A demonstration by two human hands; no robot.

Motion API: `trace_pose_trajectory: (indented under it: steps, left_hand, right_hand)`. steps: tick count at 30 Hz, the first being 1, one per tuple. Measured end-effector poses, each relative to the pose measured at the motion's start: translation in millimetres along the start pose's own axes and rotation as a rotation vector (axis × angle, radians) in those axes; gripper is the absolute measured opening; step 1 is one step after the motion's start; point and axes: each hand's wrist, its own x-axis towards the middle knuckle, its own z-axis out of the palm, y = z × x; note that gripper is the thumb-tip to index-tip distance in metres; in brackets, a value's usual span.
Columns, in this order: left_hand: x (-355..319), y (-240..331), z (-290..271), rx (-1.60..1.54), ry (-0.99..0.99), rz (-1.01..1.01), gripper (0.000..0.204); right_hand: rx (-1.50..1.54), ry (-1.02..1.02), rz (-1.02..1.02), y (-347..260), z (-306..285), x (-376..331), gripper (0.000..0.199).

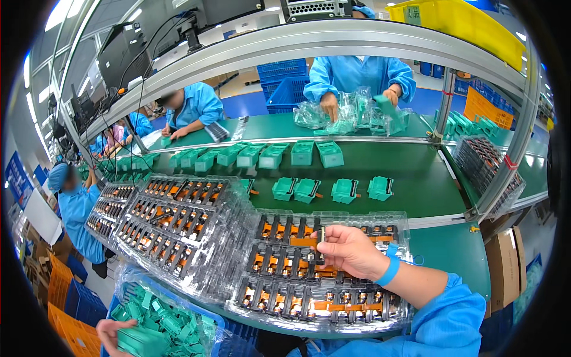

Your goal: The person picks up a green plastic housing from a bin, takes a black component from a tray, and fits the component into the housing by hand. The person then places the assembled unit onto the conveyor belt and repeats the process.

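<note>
My right hand (pixel 351 250) is raised over a clear plastic tray (pixel 324 324) of small black and orange parts. Its fingers pinch one small black part with an orange strip (pixel 321 239) just above the tray's middle rows. My left hand (pixel 110 333) is at the lower left edge, resting on a bag of green plastic housings (pixel 160 324); only its fingers show, and its grip is unclear. A blue band sits on my right wrist.
A stack of more clear trays (pixel 172 223) lies to the left. Green housings (pixel 309 189) ride the green conveyor belt (pixel 416 184). Workers in blue coats sit across the belt and at left. A metal post (pixel 511 160) stands at right, with cardboard boxes below.
</note>
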Motion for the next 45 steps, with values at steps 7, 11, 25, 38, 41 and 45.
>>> trace_pose_trajectory:
  steps: [7,11,25,38,41,45]
  left_hand:
    - [12,91,166,-1.256,-0.671,-0.462,0.025]
    - [28,129,225,-1.404,-0.582,-0.866,0.029]
    - [20,117,278,-1.169,-0.665,-0.548,0.055]
    - [10,124,283,-0.906,-0.572,-0.241,0.061]
    - [9,127,281,-1.035,-0.469,-0.282,0.056]
    - [7,128,280,-1.040,-0.394,-0.270,0.052]
  right_hand:
    - [-0.077,-0.002,-0.077,-1,-2,-5,0.023]
    - [-0.013,0.107,-0.280,-4,-1,-7,0.025]
    - [-0.798,0.084,-0.528,-13,7,-19,0.019]
    - [-0.952,0.064,-0.348,1,-2,-7,0.021]
    - [-0.851,0.041,-0.267,8,-9,-4,0.023]
    - [-0.744,0.022,-0.213,6,-3,-4,0.027]
